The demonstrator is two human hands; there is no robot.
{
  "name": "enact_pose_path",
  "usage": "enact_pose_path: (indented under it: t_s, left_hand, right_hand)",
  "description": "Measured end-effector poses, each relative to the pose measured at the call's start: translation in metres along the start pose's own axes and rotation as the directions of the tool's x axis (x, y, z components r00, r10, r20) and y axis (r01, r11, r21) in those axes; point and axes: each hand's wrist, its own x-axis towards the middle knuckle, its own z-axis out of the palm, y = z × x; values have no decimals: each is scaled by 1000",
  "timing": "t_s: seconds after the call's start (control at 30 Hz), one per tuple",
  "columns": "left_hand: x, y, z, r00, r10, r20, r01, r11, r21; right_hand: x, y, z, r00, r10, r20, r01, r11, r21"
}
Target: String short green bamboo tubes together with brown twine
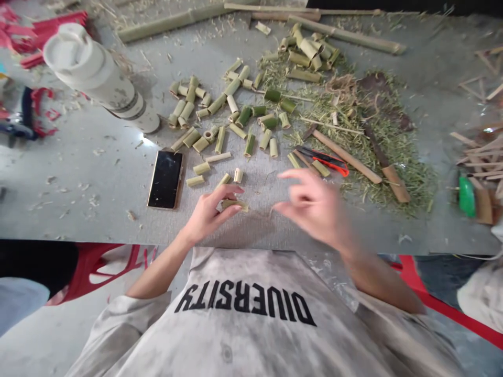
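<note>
Near the table's front edge, my left hand (209, 213) grips a short bamboo piece (240, 206) that lies lengthwise between thumb and fingers. To its right, my right hand (312, 207) hovers blurred, thumb and forefinger apart with nothing between them. Just beyond my left hand a small bamboo piece (238, 175) stands upright. Several cut bamboo tubes (220, 139) are scattered farther up the table, some joined in cross-like shapes. A cutter with orange handle (334, 166) lies beyond my right hand, beside a hammer with a wooden handle (348, 157).
A black phone (165, 179) and a white tumbler (104, 78) are on the left. Green shavings (396, 157) cover the right, under a wooden-handled knife (395, 183). Long bamboo poles (176, 22) lie at the back. Thin sticks (485, 162) are piled at the far right.
</note>
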Motion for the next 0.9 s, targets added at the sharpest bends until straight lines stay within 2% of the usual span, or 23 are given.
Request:
enact_pose_path:
  t_s: [0.1,0.17,0.2,0.27,0.33,0.43,0.53,0.7,0.8,0.9]
  left_hand:
    - [2,4,5,1000,-1,-25,1,1000,-1]
    - [2,5,4,999,-22,-40,23,1000,9]
    - [1,5,3,998,-37,-41,38,999,15]
    - [0,2,1,997,-65,-42,66,997,30]
    - [0,-2,-1,996,-69,-49,72,996,54]
    - [2,-8,-2,998,-13,-64,21,992,121]
    - [6,-13,-2,998,52,-47,-41,976,215]
    - [13,-18,-2,998,60,25,-65,937,343]
    - [13,-20,-1,997,53,57,-72,913,402]
    - [13,-20,1,995,70,69,-95,880,465]
  right_hand:
    - [18,2,38,991,0,135,-9,998,65]
    - [26,8,48,985,-1,174,-20,992,122]
    - [28,11,45,985,-3,170,-22,989,149]
    - [29,19,29,988,-17,155,-15,979,203]
    - [26,28,4,993,-28,110,1,971,241]
    - [20,44,-31,997,-3,-72,19,974,227]
    - [12,64,-52,982,62,-176,-9,958,286]
    - [2,83,-61,957,115,-268,2,916,400]
    - [1,79,-61,954,109,-279,-19,952,305]
    - [3,70,-62,966,90,-242,-58,989,138]
